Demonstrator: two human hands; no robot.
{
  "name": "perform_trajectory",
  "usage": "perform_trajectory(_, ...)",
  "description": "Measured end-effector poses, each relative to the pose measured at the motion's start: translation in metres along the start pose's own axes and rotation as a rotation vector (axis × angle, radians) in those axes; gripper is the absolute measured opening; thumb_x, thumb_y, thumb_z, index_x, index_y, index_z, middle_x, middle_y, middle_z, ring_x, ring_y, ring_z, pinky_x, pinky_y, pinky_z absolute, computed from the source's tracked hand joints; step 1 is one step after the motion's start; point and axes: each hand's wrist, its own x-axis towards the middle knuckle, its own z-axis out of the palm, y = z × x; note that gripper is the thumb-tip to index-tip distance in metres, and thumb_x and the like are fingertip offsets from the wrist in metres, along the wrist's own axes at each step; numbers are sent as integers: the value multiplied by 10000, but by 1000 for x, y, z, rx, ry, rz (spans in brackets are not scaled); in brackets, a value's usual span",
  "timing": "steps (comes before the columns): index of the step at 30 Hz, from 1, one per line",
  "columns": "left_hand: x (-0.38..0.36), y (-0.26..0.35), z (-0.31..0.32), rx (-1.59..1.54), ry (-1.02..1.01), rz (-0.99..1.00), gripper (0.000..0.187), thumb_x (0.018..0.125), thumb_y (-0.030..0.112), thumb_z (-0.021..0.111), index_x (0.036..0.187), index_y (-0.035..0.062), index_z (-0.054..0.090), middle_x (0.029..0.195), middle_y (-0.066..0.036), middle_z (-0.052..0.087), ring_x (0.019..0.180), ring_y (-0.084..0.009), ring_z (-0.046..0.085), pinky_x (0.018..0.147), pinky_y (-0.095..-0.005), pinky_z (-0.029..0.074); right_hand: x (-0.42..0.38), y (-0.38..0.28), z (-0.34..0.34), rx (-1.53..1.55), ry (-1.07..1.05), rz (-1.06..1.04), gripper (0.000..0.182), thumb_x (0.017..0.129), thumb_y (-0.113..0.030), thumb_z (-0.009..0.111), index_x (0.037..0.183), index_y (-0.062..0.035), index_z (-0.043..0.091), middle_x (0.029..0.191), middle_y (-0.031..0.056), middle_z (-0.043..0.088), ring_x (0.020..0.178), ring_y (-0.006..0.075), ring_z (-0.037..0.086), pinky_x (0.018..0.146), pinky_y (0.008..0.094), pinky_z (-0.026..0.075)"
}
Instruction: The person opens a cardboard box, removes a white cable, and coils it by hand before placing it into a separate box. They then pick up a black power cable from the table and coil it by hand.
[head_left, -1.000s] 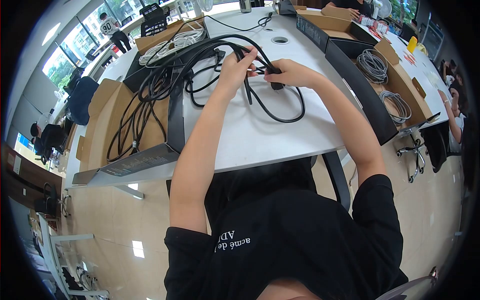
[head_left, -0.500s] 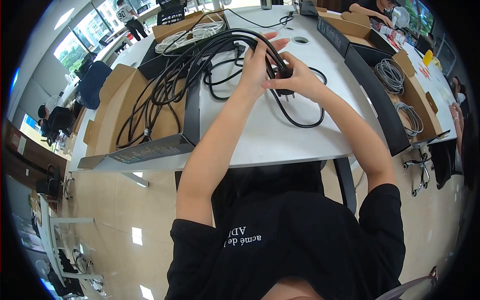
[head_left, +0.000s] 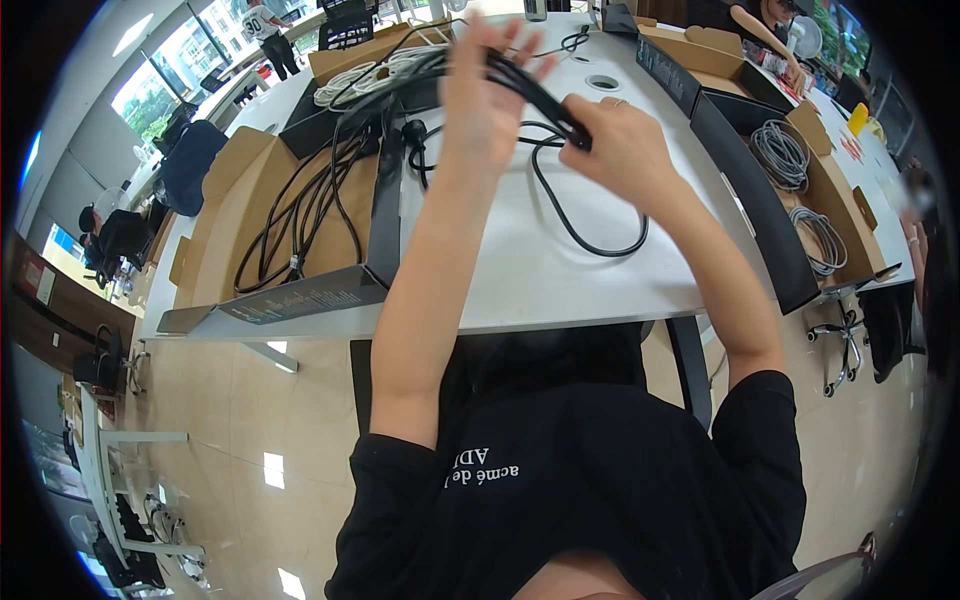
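Several strands of black power cable (head_left: pixel 540 93) stretch in a bundle above the table. Around the bundle's near end my right hand (head_left: pixel 625 150) is closed. My left hand (head_left: pixel 483 110), blurred by motion, has its fingers spread, with the strands crossing its palm between thumb and fingers. To the left the bundle runs toward an open box (head_left: pixel 245 215) holding more black cables (head_left: pixel 305 215). A black plug (head_left: pixel 414 132) lies by the box's right edge. One loop of black cable (head_left: pixel 600 250) rests on the white table (head_left: pixel 470 290) below my right hand.
Behind the left box stands another box with white cables (head_left: pixel 350 85). On the right, an open box (head_left: pixel 755 215) contains grey cable coils (head_left: pixel 778 155), with another open box (head_left: pixel 700 65) beyond it. A co-worker's arm (head_left: pixel 765 35) shows at the far right table.
My left hand has moved left and up, its fingers spread. My right hand has turned and now grips the cable bundle's end; the plug it held beneath is no longer visible there.
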Motion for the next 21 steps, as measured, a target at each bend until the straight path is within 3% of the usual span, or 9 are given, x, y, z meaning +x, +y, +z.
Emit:
perform_trajectory(1, 1, 14, 8, -48, 67, 29, 366, 820, 359, 602, 874, 10, 508, 915, -83, 540, 869, -188, 551, 866, -407, 464, -3, -6, -1, 36, 38, -42, 163, 632, -160, 599, 755, -90, 518, 588, 73, 561, 667, 261, 564, 547, 400, 421)
perform_trajectory(2, 4, 25, 5, 83, 60, 124, 434, 832, 389, 577, 929, -27, 501, 837, -61, 553, 765, -172, 562, 790, -338, 476, -5, -11, -3, 9, 44, -116, 167, 627, -148, 598, 761, -88, 520, 596, 80, 563, 658, 264, 559, 568, 399, 418)
perform_trajectory(4, 21, 51, -5, -187, -48, 143, 259, 885, 245, 529, 933, -5, 480, 705, -5, 463, 557, -73, 416, 510, -171, 383, -14, -18, -8, 58, 45, -217, 192, 610, -129, 599, 772, -64, 519, 612, 97, 545, 637, 276, 541, 593, 385, 417)
perform_trajectory(6, 34, 78, -13, -41, -92, 258, 271, 901, 269, 496, 913, 0, 465, 722, 13, 460, 530, -32, 356, 445, -152, 288, -28, -18, -3, 359, -133, -205, 229, 612, -111, 612, 799, -30, 506, 621, 112, 521, 614, 310, 517, 596, 378, 427)
perform_trajectory(9, 30, 71, 15, 28, -33, 212, 325, 904, 329, 471, 888, 5, 454, 645, 29, 386, 490, -39, 324, 412, -171, 268, -34, -17, -20, 974, -559, -4, 230, 693, -80, 610, 864, -4, 476, 690, 60, 554, 648, 178, 575, 589, 293, 456)
perform_trajectory(11, 44, 77, 1, -72, -56, 118, 364, 895, 358, 475, 887, -5, 452, 613, 30, 367, 477, -41, 322, 408, -173, 263, -42, -15, -34, 1229, -614, 144, 271, 709, -71, 590, 939, 5, 467, 714, 53, 551, 655, 145, 567, 582, 269, 458)
perform_trajectory(15, 62, 65, -16, -20, 154, 34, 201, 857, 165, 562, 834, -2, 454, 589, 20, 381, 468, -54, 334, 407, -181, 299, -50, -12, -75, 1353, -657, 349, 360, 735, -38, 543, 1070, 26, 428, 803, 53, 544, 682, 124, 564, 603, 257, 477)
perform_trajectory(16, 68, 61, -25, -107, 169, -50, 160, 810, 87, 595, 770, 15, 458, 590, 11, 404, 461, -72, 366, 412, -188, 335, -53, -9, -80, 1418, -632, 371, 384, 750, -20, 524, 1108, 45, 401, 826, 88, 543, 671, 148, 571, 613, 297, 496)
perform_trajectory(21, 85, -9, -61, -90, 514, -230, 217, 796, 123, 621, 730, 68, 422, 600, -4, 430, 435, -89, 406, 433, -198, 393, -51, 2, -101, 1650, -538, 807, 499, 757, -40, 547, 1204, 47, 345, 811, 129, 574, 630, 181, 600, 600, 330, 519)
